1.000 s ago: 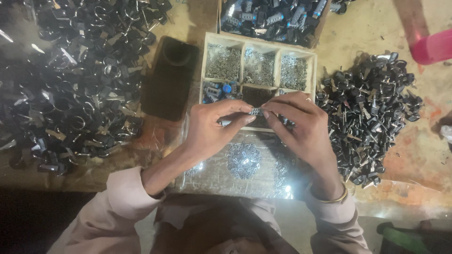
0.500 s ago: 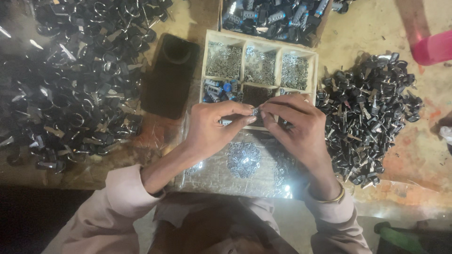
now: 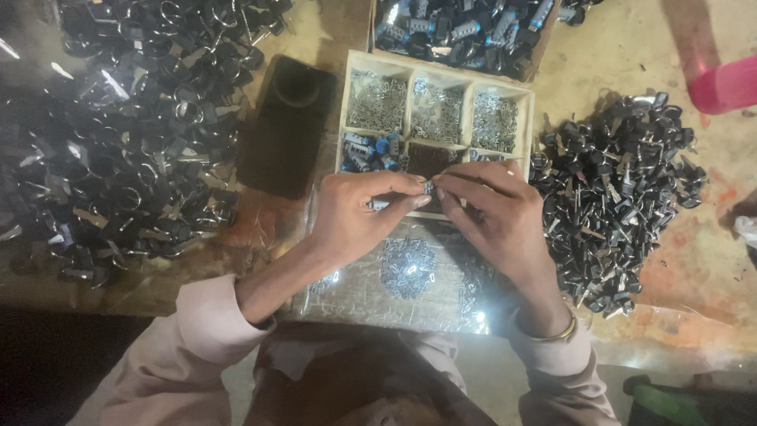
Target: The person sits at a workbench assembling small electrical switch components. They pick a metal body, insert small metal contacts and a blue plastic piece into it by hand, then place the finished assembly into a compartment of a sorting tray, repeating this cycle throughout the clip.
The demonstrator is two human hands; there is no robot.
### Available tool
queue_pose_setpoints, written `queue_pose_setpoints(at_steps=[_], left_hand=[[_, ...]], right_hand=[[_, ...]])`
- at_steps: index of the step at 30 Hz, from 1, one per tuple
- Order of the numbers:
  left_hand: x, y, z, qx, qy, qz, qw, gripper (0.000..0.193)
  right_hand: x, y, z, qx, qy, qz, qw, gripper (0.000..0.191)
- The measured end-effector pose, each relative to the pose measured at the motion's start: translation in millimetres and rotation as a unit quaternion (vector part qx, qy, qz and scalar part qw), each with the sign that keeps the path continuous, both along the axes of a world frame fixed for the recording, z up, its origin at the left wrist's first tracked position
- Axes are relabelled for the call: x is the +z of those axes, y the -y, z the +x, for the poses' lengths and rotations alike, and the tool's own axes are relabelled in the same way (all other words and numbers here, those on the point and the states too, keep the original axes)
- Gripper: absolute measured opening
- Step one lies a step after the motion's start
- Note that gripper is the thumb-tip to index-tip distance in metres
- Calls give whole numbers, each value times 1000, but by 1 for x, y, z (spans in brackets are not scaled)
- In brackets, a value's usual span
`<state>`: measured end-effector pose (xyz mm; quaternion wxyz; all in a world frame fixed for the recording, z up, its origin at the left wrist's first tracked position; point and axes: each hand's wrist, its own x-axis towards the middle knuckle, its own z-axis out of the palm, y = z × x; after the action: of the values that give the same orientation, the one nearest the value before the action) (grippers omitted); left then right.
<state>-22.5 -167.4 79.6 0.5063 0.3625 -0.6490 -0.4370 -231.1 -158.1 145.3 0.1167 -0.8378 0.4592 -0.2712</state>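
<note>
Fingers (image 3: 410, 201) of both hands pinched on a small metal part (image 3: 428, 188) above wooden tray (image 3: 344, 110), key heaps (image 3: 615, 197) alongside.

Dim warm light, harsh white glare on the foil sheet (image 3: 410, 276) (blown out), murky corners, soft focus

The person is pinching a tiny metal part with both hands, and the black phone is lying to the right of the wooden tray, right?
Not quite. The head view shows the black phone lying left of the wooden tray. Both the left hand and right hand do pinch the tiny metal part.
</note>
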Motion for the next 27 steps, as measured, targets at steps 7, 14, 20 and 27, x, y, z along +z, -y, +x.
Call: queue_pose_setpoints(at_steps=[7, 14, 20, 27], left_hand=[[-2, -1, -1, 15, 0, -7, 1000, 15], [-1, -1, 1, 25, 19, -6, 999, 14], [3, 0, 0, 30, 15, -12, 999, 14], [3, 0, 0, 18, 7, -4, 1000, 15]], right_hand=[[0, -1, 3, 19, -62, -66, 996, 27], [1, 1, 5, -11, 11, 35, 999, 23], [-1, 2, 1, -30, 101, 129, 986, 20], [-9, 4, -2, -37, 138, 134, 981, 17]])
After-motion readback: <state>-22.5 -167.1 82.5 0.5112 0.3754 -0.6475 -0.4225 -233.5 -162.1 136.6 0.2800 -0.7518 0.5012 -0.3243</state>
